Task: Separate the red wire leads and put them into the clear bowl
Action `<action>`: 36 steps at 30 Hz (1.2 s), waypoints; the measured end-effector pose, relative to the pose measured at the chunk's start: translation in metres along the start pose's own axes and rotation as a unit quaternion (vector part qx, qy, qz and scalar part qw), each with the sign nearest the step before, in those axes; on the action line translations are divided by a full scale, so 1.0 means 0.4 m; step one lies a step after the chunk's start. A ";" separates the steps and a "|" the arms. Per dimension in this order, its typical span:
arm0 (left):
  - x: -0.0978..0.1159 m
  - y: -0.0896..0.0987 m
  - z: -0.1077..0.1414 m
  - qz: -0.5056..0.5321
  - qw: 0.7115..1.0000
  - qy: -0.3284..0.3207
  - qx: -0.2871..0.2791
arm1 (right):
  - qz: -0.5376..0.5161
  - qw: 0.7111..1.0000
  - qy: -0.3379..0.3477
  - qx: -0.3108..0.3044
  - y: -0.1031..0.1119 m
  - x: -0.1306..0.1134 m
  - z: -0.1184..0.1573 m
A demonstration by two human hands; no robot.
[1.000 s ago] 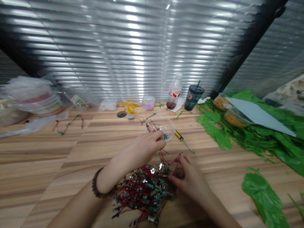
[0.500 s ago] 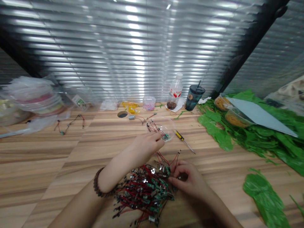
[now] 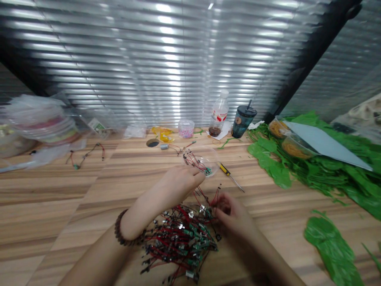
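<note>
Wired green circuit modules [image 3: 181,242] lie in a tangled heap of red and black leads on a wooden tabletop [image 3: 74,206], directly in front of the person. The right hand [image 3: 233,216] is at the far edge of the heap, its fingers curled and pinched closed on thin wire leads [image 3: 216,196] rising from it. The left hand [image 3: 181,182], with a bead bracelet [image 3: 125,228] on its wrist, has its fingers over the near rim of a clear plastic dome [image 3: 202,159]; whether they grip or only rest there cannot be told. Inside the dome lies a wired module [image 3: 207,171]. A yellow-handled screwdriver [image 3: 229,176] lies just beside the dome. Farther back stand a plastic bottle [image 3: 218,119], a dark tumbler [image 3: 242,122] with a straw, and a small tub of pink beads [image 3: 186,129]. Green artificial leaves [image 3: 315,174] spread across the right.
</note>
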State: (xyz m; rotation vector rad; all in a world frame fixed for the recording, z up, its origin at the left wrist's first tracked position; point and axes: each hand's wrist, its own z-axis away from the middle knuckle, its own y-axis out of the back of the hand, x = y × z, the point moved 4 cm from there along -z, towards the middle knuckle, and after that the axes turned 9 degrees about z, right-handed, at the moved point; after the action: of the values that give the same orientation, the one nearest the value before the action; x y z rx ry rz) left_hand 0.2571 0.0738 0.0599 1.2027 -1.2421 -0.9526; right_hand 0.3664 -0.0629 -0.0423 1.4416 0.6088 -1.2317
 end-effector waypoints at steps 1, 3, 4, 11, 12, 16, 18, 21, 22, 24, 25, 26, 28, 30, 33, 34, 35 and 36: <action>-0.001 -0.002 -0.002 -0.005 1.000 -0.003 0.007 | -0.005 1.000 -0.008 0.004 -0.006 0.001 -0.001; -0.007 -0.010 -0.006 -0.013 1.000 -0.010 0.024 | 0.022 1.000 -0.006 0.003 -0.019 -0.004 0.000; -0.012 -0.016 -0.009 -0.015 0.999 -0.012 0.030 | 0.049 0.999 0.002 0.006 -0.023 -0.009 0.002; -0.006 -0.034 -0.012 -0.026 0.999 0.002 0.024 | 0.186 0.979 0.062 0.052 -0.018 -0.042 0.017; 0.003 -0.032 -0.008 -0.024 0.999 0.008 0.023 | 0.185 0.979 0.070 0.059 -0.015 -0.045 0.017; 0.044 -0.036 0.005 0.012 1.000 0.012 -0.003 | 0.159 0.979 0.098 0.077 -0.003 -0.043 0.017; 0.060 -0.050 0.001 0.043 0.999 0.017 -0.016 | 0.155 0.979 0.106 0.078 0.002 -0.038 0.017; 0.070 -0.069 -0.016 0.078 0.995 0.058 0.021 | 0.149 0.979 0.124 0.067 0.004 -0.034 0.019; 0.071 -0.074 -0.021 0.082 0.993 0.072 0.043 | 0.146 0.979 0.131 0.063 0.004 -0.034 0.019; 0.075 -0.083 -0.029 0.101 0.989 0.085 0.071 | 0.145 0.978 0.139 0.057 0.003 -0.033 0.021; 0.076 -0.089 -0.032 0.121 0.987 0.082 0.072 | 0.146 0.978 0.139 0.056 0.002 -0.031 0.021; 0.078 -0.095 -0.034 0.149 0.984 0.075 0.066 | 0.148 0.978 0.140 0.055 0.001 -0.029 0.021; 0.077 -0.102 -0.037 0.206 0.975 0.066 0.056 | 0.157 0.976 0.145 0.051 -0.002 -0.026 0.022; 0.074 -0.106 -0.038 0.252 0.964 0.068 0.048 | 0.167 0.972 0.158 0.046 -0.005 -0.025 0.023; 0.071 -0.106 -0.036 0.290 0.954 0.069 0.032 | 0.179 0.969 0.167 0.035 -0.004 -0.028 0.025; 0.070 -0.104 -0.034 0.292 0.954 0.067 0.031 | 0.181 0.969 0.165 0.030 -0.002 -0.030 0.025; 0.068 -0.100 -0.032 0.289 0.954 0.065 0.033 | 0.183 0.970 0.161 0.024 -0.001 -0.031 0.026; 0.066 -0.094 -0.029 0.284 0.956 0.064 0.040 | 0.183 0.970 0.157 0.020 0.001 -0.033 0.026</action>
State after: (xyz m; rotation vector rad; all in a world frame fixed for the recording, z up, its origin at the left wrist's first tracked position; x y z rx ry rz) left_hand 0.2751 0.0434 0.0281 0.8727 -1.4214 -0.3964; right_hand 0.3588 -0.0694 -0.0287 1.7104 0.5002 -0.7370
